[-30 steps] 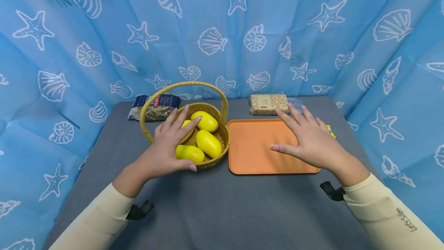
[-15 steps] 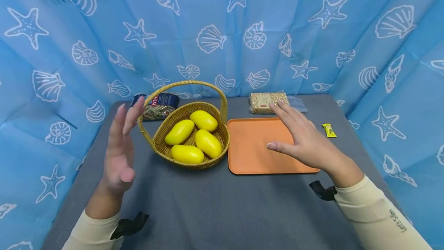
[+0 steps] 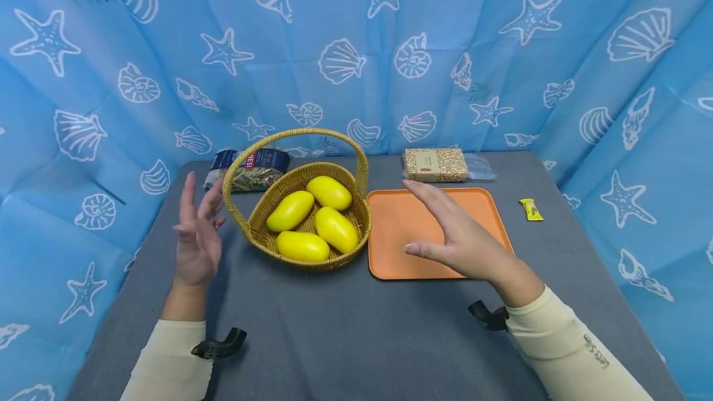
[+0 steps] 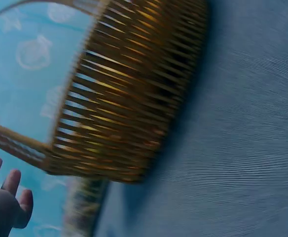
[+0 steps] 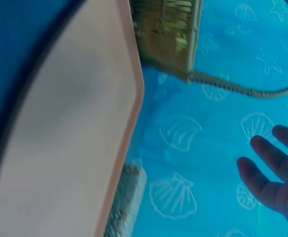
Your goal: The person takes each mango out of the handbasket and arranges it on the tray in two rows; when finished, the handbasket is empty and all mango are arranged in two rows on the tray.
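Note:
My left hand (image 3: 197, 243) hovers just left of the wicker basket (image 3: 253, 228), palm turned toward it and fingers loosely bent, holding nothing. In the left wrist view the basket's slatted side (image 4: 119, 94) fills the middle, apart from the fingers (image 4: 12, 182). Several yellow mangoes (image 3: 337, 231) lie inside the basket, whose tall handle (image 3: 295, 132) arches above. My right hand (image 3: 459, 240) is held over the orange tray (image 3: 390, 228) with thumb and fingers spread apart, nothing between them. Seen from the right wrist, the tray (image 5: 65, 118) lies below and apart from the hand (image 5: 282, 177).
Behind the basket lies a dark blue pasta bag (image 3: 262, 169). A vacuum-packed block of grain (image 3: 436, 164) sits behind the tray. To the tray's right is a small yellow wrapped packet (image 3: 531, 209). Blue shell-print curtains (image 3: 340, 60) hang around the grey table (image 3: 334, 339).
My left hand has moved left from over the basket to beside it and turned its palm inward. My right hand has shifted left over the tray, leaving the yellow packet in full sight.

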Demonstrator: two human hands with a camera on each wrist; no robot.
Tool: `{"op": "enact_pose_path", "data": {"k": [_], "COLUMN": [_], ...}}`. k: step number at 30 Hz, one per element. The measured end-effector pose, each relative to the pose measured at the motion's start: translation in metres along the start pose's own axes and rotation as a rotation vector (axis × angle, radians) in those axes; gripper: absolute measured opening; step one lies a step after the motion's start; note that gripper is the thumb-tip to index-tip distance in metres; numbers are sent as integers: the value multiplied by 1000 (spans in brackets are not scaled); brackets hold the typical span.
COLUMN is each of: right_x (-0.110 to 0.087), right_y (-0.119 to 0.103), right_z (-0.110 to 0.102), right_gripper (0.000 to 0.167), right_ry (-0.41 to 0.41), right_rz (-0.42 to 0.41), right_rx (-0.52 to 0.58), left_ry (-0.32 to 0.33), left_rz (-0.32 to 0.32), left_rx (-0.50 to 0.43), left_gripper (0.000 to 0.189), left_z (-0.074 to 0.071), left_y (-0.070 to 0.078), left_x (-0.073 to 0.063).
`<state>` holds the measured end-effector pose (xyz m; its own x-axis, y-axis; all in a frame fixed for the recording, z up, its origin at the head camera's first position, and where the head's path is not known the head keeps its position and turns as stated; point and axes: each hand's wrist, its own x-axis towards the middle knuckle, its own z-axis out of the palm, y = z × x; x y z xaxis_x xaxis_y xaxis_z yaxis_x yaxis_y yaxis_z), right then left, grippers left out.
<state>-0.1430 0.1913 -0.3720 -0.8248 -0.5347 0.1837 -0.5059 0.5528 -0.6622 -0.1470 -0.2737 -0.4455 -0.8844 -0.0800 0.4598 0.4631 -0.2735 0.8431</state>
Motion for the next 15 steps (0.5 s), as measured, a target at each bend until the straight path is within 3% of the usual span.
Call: {"op": "enact_pose_path", "data": {"k": [5, 8, 15], "right_x": [8, 14, 28], "right_y": [-4, -6, -9], "right_z": [16, 26, 50], "right_gripper": [93, 93, 94], "right_ry": [-29, -36, -49], "right_rz": [-5, -8, -35], "right_rx": [68, 110, 192], "left_ry": [29, 12, -61], "left_rz": [-135, -191, -259], "left_rx": [-33, -64, -138], "left_gripper": [107, 105, 113], "left_z": [-5, -3, -2], "left_y": [-33, -46, -69], "left_x": [-6, -6, -11]}}
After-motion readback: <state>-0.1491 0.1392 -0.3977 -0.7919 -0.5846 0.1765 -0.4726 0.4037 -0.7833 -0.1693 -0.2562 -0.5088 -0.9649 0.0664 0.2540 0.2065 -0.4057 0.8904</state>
